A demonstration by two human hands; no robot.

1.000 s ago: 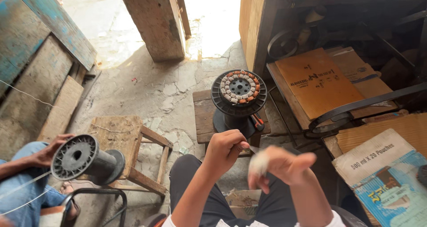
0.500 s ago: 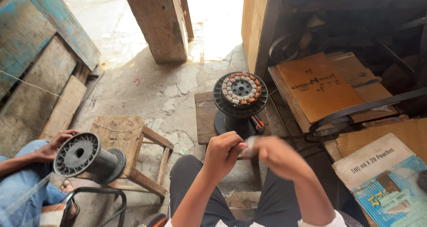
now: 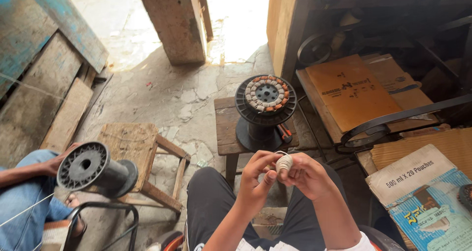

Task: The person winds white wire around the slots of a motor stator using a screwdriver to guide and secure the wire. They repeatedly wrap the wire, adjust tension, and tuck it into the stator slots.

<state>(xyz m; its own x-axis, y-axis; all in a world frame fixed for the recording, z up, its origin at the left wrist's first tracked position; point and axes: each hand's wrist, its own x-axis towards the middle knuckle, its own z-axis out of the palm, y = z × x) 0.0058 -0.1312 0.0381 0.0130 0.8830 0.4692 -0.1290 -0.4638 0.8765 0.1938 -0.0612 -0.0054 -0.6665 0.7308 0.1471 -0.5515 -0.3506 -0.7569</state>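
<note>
- The left hand (image 3: 256, 178) and the right hand (image 3: 309, 176) meet just in front of the black spool (image 3: 265, 112), which stands upright on a small wooden stool (image 3: 227, 129).
- Both hands hold one small white roll (image 3: 283, 163) between them; it looks like tape or thread, I cannot tell which.
- The left hand is curled, its fingers (image 3: 268, 178) bent and pressed on the left side of the roll.
- The right hand is also closed around the roll, with the thumb and fingers clamped on its right side.
- A thin white strand rises in a small loop just above the roll.
- The top of the spool carries a ring of orange and white coils (image 3: 266, 93).
- Left of the spool, another person's hand (image 3: 61, 157) touches a second black spool (image 3: 93, 168), lying on its side beside a low wooden bench (image 3: 132, 143).
- Right of the spool lie flat cardboard boxes (image 3: 355, 92).
</note>
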